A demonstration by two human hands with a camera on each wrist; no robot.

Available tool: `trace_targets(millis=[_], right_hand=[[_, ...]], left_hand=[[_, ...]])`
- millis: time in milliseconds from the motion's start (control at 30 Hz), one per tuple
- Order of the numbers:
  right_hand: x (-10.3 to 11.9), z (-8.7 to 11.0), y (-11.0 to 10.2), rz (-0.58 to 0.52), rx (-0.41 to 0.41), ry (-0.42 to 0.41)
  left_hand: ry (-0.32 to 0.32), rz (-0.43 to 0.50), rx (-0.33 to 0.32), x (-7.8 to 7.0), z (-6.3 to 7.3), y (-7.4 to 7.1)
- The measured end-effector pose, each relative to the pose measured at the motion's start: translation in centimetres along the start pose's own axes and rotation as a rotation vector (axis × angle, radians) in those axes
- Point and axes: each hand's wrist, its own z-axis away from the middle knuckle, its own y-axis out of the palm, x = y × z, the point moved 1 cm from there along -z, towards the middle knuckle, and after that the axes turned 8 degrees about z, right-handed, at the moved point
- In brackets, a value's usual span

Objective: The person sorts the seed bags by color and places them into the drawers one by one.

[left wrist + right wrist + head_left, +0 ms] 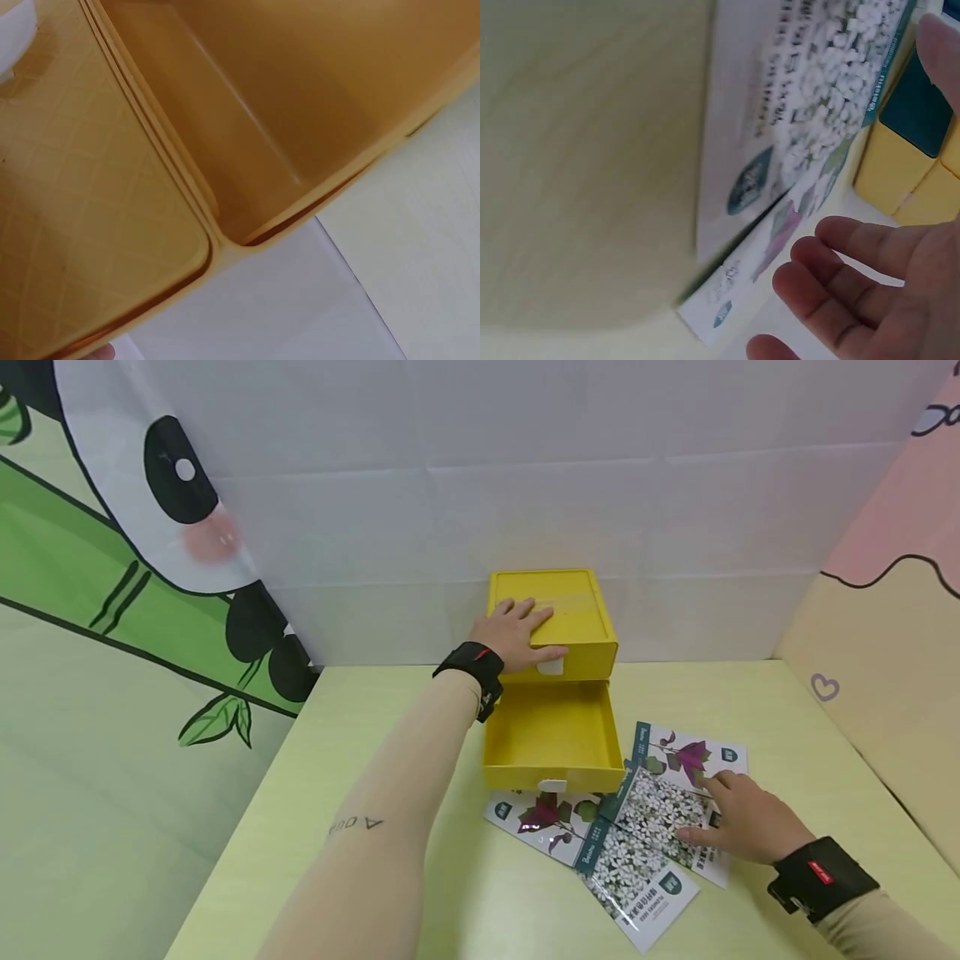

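Note:
My left hand (pixel 517 635) rests on top of a small yellow two-drawer box (pixel 588 610), fingers spread. The lower drawer (pixel 555 743) is pulled out and holds nothing; the upper drawer's front (pixel 90 187) sits closed in the left wrist view. My right hand (pixel 750 818) is over the flower seed packets, fingers loosely bent and holding nothing; whether it touches them I cannot tell. A white-flower packet (pixel 652 810) overlaps a purple-flower packet (pixel 712 747). Nearer me, another white-flower packet (pixel 637 877) overlaps a second purple-flower packet (pixel 540 827), partly beneath the drawer in view.
The pale wooden table (pixel 375 727) meets a white cloth backdrop (pixel 375 527) just behind the box. A printed green panel (pixel 90 568) stands on the left, a pink and cream one (pixel 885 635) on the right.

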Motion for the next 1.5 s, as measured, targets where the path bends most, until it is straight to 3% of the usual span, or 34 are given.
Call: trace_targets(millis=[533, 933, 1167, 1500], right_hand=[[-0.1, 0.6, 2.3, 0.022, 0.002, -0.014], [0.2, 0.3, 2.3, -0.024, -0.027, -0.01], [0.0, 0.0, 2.1, -0.014, -0.088, -0.03], [-0.7, -0.1, 1.9, -0.165, -0.049, 0.034]], left_hand=[[0.003, -0.008, 0.0, 0.1, 0.3, 0.5], [0.007, -0.008, -0.015, 0.3, 0.4, 0.5], [-0.008, -0.009, -0.01, 0.4, 0.5, 0.1], [-0.01, -0.019, -0.007, 0.1, 0.3, -0.3]])
